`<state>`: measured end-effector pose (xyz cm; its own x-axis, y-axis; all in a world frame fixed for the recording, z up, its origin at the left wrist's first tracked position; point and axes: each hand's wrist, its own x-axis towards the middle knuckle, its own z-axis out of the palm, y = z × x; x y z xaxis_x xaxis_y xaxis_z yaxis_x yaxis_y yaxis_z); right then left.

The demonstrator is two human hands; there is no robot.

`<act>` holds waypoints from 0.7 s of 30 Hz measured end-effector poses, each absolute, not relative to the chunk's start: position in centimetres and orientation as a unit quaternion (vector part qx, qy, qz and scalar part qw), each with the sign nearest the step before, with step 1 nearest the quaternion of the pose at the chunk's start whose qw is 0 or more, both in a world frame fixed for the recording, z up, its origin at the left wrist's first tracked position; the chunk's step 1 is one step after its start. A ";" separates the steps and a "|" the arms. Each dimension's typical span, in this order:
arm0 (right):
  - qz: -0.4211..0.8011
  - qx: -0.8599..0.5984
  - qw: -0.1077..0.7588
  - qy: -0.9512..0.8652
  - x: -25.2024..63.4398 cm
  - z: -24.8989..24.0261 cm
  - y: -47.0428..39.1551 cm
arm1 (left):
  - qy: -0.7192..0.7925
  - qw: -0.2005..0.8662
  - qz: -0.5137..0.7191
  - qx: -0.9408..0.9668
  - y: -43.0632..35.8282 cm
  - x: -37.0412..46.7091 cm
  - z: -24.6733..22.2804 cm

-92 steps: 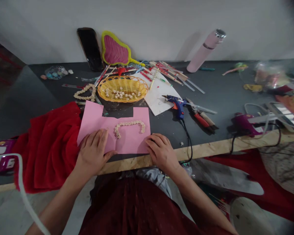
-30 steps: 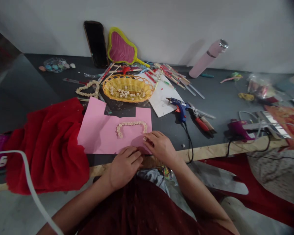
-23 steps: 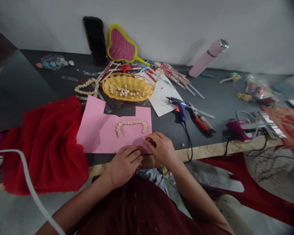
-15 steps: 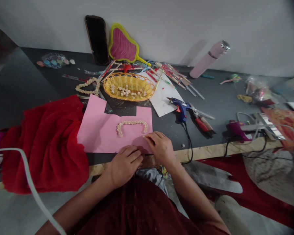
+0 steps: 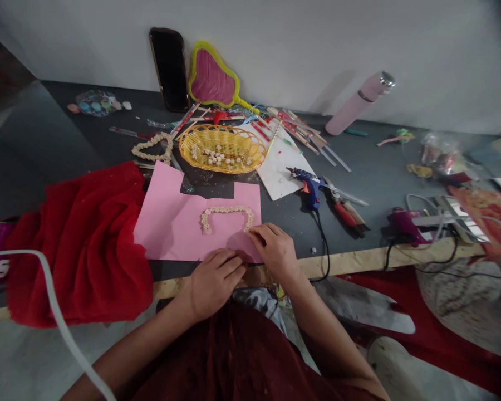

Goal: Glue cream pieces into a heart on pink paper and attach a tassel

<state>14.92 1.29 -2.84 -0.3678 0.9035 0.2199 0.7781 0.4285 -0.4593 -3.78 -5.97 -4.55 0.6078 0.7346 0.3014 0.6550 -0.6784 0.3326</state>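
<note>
A pink paper sheet (image 5: 171, 223) lies at the table's front edge, with a notch in its far side. On it, a chain of small pale beads (image 5: 229, 209) forms an arch open toward me. My right hand (image 5: 275, 249) pinches at the arch's right end; what its fingertips hold is too small to make out. My left hand (image 5: 217, 278) rests at the paper's near edge, fingers curled together, with anything under them hidden. Beyond the paper, a yellow basket (image 5: 221, 136) holds several loose pale pieces. Left of it lies a heart-shaped pale bead loop (image 5: 141, 153).
A red cloth (image 5: 83, 245) lies left. Right of the paper are a blue glue gun (image 5: 313, 195), red-handled pliers (image 5: 345, 214) and a white sheet (image 5: 275, 178). A phone (image 5: 170, 69), yellow-edged fan (image 5: 212, 78) and pink bottle (image 5: 354, 108) stand against the wall.
My right fingertips have moved slightly up to the arch's right end, which now reaches a little further toward me. My left hand has hardly moved. The view has shifted slightly.
</note>
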 end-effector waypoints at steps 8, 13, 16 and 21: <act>0.122 -0.530 0.215 -0.811 14.6 -2.6 1.4 | 0.393 0.094 0.211 0.890 -6.0 -3.7 -4.6; 0.118 -0.540 0.201 -0.809 14.4 -2.6 1.4 | 0.390 0.087 0.221 0.890 -5.9 -3.7 -4.3; 0.121 -0.542 0.199 -0.808 14.4 -2.6 1.4 | 0.389 0.087 0.221 0.890 -5.8 -3.6 -4.2; 0.126 -0.541 0.206 -0.806 14.5 -2.7 1.3 | 0.390 0.087 0.220 0.890 -5.8 -3.7 -4.2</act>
<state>14.49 1.34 -2.65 -0.3307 0.9232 0.1957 0.8193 0.3838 -0.4261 -3.71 -5.79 -4.22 0.5978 0.7330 0.3245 0.6565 -0.6800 0.3265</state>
